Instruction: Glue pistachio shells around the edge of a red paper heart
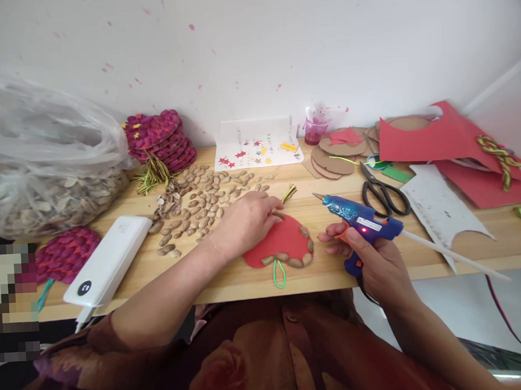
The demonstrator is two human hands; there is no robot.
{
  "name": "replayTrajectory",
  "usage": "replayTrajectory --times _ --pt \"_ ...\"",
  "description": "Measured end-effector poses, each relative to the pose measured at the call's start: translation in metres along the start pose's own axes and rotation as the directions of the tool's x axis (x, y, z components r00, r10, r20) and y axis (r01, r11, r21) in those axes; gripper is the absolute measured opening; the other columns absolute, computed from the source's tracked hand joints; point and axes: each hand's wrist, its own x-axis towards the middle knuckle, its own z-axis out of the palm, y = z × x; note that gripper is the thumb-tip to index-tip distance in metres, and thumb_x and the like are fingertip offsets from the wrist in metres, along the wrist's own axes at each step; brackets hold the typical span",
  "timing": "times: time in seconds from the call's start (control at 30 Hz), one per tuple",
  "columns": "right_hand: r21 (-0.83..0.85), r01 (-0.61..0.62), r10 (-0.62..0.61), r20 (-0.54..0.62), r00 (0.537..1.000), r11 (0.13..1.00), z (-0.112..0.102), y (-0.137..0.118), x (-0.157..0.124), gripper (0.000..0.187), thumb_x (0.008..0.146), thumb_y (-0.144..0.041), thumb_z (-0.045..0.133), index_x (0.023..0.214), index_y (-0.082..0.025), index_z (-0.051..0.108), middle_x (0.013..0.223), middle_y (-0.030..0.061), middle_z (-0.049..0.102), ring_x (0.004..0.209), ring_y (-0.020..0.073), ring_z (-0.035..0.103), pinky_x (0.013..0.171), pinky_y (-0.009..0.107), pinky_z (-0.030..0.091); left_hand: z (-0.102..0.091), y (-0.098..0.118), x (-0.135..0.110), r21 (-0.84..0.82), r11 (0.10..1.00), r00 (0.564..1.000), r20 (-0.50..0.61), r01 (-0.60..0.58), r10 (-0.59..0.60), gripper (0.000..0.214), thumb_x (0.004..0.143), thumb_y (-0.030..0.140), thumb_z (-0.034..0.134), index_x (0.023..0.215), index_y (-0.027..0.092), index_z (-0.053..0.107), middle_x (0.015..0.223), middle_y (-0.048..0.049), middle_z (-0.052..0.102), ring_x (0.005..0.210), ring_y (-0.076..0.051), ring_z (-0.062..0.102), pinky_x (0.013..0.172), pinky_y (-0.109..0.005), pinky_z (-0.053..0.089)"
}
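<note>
My right hand (pixel 368 253) is wrapped round the handle of a blue hot glue gun (pixel 357 213). Its nozzle points up and left, a red light glows on its side, and a white glue stick (pixel 451 253) sticks out behind. A red heart-like card shape (pixel 276 243) lies in front of me, with peanut shells (pixel 305 245) along its right and lower edges and a green cord loop (pixel 280 275) at its bottom. Over its upper left, my left hand (pixel 255 221) has closed fingers pressed on a peanut shell at the top edge, mostly hidden. A short tassel (pixel 289 193) shows beyond.
Loose peanut shells (pixel 208 189) spread left of centre. Around them are a plastic bag of shells (pixel 51 194), a white power bank (pixel 109 261) and stacked purple shell-covered pieces (pixel 161 139). Black scissors (pixel 385 197), red card (pixel 419 140) and white card (pixel 438 209) lie right.
</note>
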Motion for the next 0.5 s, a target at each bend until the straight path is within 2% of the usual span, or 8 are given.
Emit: replayTrajectory --times 0.17,0.33,0.4,0.5 --pt "0.000 0.014 -0.014 0.001 1.000 1.000 0.0014 -0.0015 -0.0009 0.021 0.090 -0.044 0.073 0.092 -0.024 0.078 0.096 0.0045 0.072 0.086 0.0216 0.072 0.069 0.030 0.060 0.0031 0.0020 0.0017 0.005 1.000 0.998 0.059 -0.018 0.018 0.016 0.090 0.014 0.060 0.094 0.019 0.075 0.092 -0.0070 0.071 0.092 -0.024 0.067 0.087 -0.038 0.055" --pt "0.004 0.005 -0.005 0.007 1.000 1.000 0.0004 -0.0004 -0.0004 0.021 0.091 -0.044 0.072 0.093 -0.023 0.077 0.096 0.0050 0.072 0.086 0.0223 0.072 0.071 0.032 0.060 0.0012 -0.0048 -0.0001 -0.050 0.998 0.997 0.061 -0.049 0.052 0.030 0.086 0.001 0.049 0.085 0.019 0.073 0.085 -0.0043 0.070 0.082 -0.020 0.065 0.080 -0.033 0.053" --pt "0.005 0.004 -0.004 0.011 1.000 1.000 0.0000 -0.0003 -0.0007 0.021 0.091 -0.044 0.072 0.093 -0.024 0.077 0.097 0.0047 0.071 0.087 0.0221 0.072 0.071 0.031 0.060 0.0001 -0.0054 -0.0012 -0.074 0.997 0.998 0.061 -0.024 0.028 0.031 0.085 0.000 0.048 0.084 0.019 0.072 0.084 -0.0033 0.070 0.081 -0.019 0.065 0.080 -0.033 0.053" --pt "0.000 0.008 -0.008 0.019 1.000 1.000 -0.0005 -0.0001 -0.0014 0.020 0.092 -0.043 0.071 0.094 -0.024 0.077 0.098 0.0041 0.072 0.087 0.0213 0.072 0.072 0.031 0.060 -0.0015 -0.0026 -0.0028 -0.064 0.997 0.999 0.021 0.048 -0.047 0.019 0.088 0.007 0.056 0.088 0.019 0.071 0.085 -0.0040 0.071 0.084 -0.021 0.066 0.082 -0.034 0.052"
